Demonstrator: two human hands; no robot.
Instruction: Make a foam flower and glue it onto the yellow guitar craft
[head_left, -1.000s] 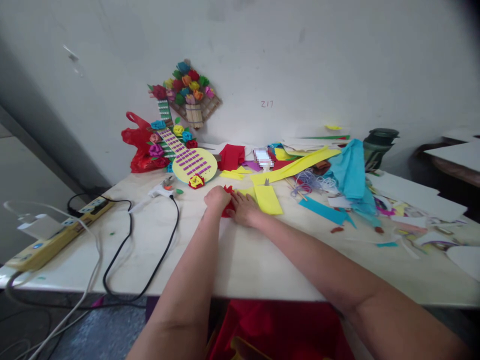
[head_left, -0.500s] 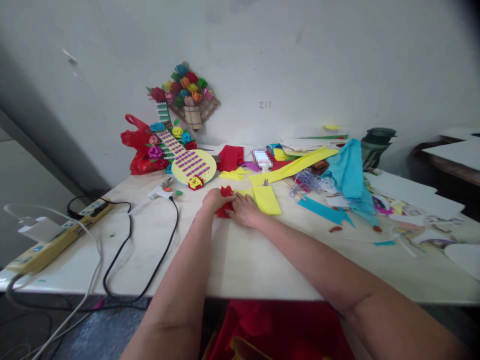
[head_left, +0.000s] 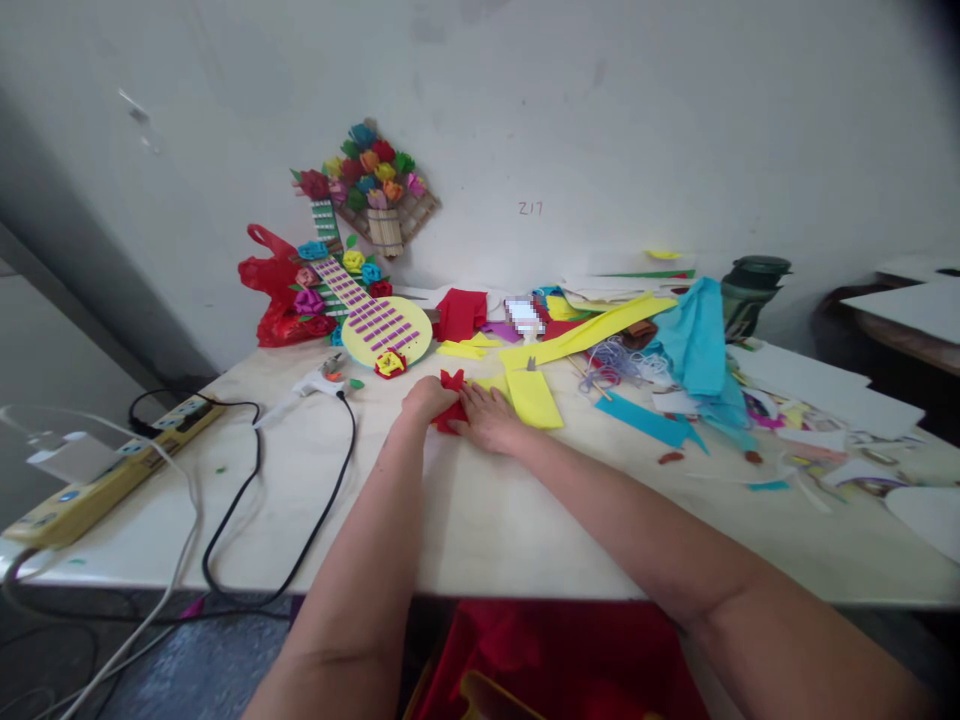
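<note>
A small piece of red crepe paper point(head_left: 451, 382), folded and ruffled at its top, is between my two hands at the middle of the table. My left hand point(head_left: 426, 400) grips its left side, fingertips partly hidden. From the right, my right hand point(head_left: 486, 416) has its thumb and fingers on the same red piece. Right beside that hand lies a folded sheet of yellow crepe paper point(head_left: 535, 398), partly under its fingers. Behind sits a paper guitar point(head_left: 379, 330) decorated with purple strips and a red and yellow flower point(head_left: 390, 363).
A glue gun point(head_left: 319, 385) with a black cord rests on the left, near a yellow power strip point(head_left: 112, 480). Blue crepe paper point(head_left: 694, 340), tangled string point(head_left: 626, 362) and scraps cover the right. A phone point(head_left: 523, 315), dark bottle point(head_left: 752, 295) and red bag point(head_left: 274, 290) stand behind.
The red piece's upper edge has changed shape slightly between my hands, now showing pointed tips. Both hands stay in nearly the same place.
</note>
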